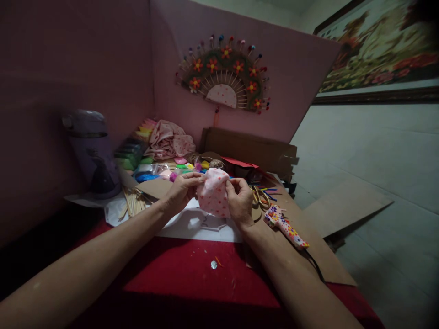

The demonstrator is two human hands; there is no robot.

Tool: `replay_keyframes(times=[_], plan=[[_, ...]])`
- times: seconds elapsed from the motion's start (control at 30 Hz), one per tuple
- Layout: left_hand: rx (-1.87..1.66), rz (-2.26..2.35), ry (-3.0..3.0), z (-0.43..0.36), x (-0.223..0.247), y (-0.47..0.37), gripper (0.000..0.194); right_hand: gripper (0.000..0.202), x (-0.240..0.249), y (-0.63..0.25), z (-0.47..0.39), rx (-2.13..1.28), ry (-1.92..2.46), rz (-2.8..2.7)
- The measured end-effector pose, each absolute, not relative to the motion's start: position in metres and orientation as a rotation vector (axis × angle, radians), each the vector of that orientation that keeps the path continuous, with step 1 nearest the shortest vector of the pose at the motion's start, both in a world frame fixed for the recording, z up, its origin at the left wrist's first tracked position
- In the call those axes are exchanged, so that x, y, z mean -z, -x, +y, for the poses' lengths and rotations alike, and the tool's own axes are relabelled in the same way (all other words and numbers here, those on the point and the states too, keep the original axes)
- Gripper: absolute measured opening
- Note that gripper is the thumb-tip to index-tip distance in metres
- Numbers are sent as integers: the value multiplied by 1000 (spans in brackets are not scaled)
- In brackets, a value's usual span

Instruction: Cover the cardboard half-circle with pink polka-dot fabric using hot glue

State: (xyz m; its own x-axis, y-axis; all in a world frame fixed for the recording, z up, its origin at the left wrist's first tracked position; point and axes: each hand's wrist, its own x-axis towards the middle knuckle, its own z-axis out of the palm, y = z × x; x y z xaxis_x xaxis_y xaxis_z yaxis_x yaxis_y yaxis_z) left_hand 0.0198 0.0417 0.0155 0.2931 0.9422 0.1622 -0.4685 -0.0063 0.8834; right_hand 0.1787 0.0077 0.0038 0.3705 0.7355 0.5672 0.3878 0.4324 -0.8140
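Observation:
A small piece of pale pink cloth with red dots (213,194) is held up between both hands, above white paper (192,228) on the red table. My left hand (183,189) pinches its upper left edge between thumb and fingers. At its right edge, my right hand (240,198) grips it with bent fingers. Gold-handled scissors (263,198) lie just right of my right hand, with a flower-patterned glue gun (286,228) beyond them.
A purple tumbler (92,155) stands at the left near wooden sticks (132,201). Dotted fabric (169,139), cardboard (247,151) and craft supplies fill the back. A decorated fan (226,75) hangs on the pink panel (291,82). The red table (171,278) extends in front.

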Motion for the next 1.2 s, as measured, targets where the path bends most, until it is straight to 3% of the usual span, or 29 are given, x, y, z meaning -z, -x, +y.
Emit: replay_keyframes(times=[0.4, 0.8, 1.03, 1.2], plan=[[-1136, 481, -1049, 39, -20, -20, 12, 27, 1, -181, 13, -293, 1128, -1174], [-1165, 507, -1084, 37, -21, -19, 24, 26, 7, -183, 19, -366, 1159, -1189], [-1196, 479, -1074, 40, -17, -20, 25, 19, -1, -180, 7, 97, 1165, -1346], [-1164, 484, -1096, 42, -14, -20, 26, 21, -2, -170, -5, -157, 1081, -1569]])
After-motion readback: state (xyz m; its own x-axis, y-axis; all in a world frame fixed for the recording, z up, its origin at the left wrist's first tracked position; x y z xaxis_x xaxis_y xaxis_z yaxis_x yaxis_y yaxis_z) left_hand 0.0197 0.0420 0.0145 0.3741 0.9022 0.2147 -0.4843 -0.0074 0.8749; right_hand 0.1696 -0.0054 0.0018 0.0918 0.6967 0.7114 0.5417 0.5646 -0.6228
